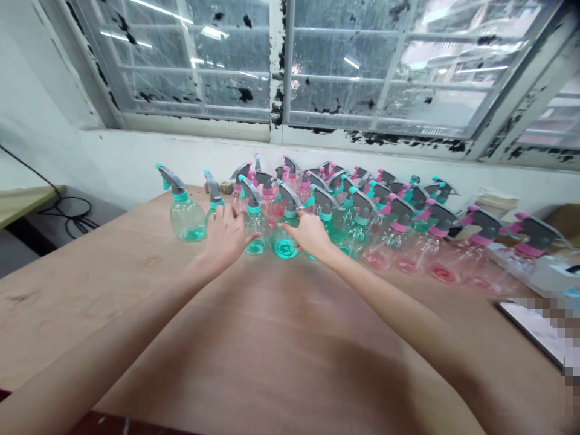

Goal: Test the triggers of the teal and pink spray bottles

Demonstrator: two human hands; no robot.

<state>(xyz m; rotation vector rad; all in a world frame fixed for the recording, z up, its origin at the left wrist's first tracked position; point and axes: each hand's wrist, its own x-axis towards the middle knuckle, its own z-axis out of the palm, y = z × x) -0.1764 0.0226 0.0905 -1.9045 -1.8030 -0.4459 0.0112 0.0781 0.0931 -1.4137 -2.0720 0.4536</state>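
Note:
My left hand [225, 234] is at the left side of a clear spray bottle [255, 246] with a turquoise collar and grey trigger head. Its thumb crosses the front of this bottle, and its fingers curl by the neck. Around the right side of a neighbouring turquoise spray bottle [286, 248] is my right hand [313, 234], thumb in front and index finger near the collar. Both bottles stand upright with a little tinted base showing. Behind my left hand, another turquoise-collared spray bottle [214, 192] is partly hidden. A further spray bottle [186, 219] stands alone at the far left.
Several pink-collared spray bottles [446, 263] stand in rows to the right and behind. The wooden table [217, 344] meets a white wall below a window [335, 72]. A dark-edged flat panel [530, 329] lies at right; a black cable [67, 208] hangs at left.

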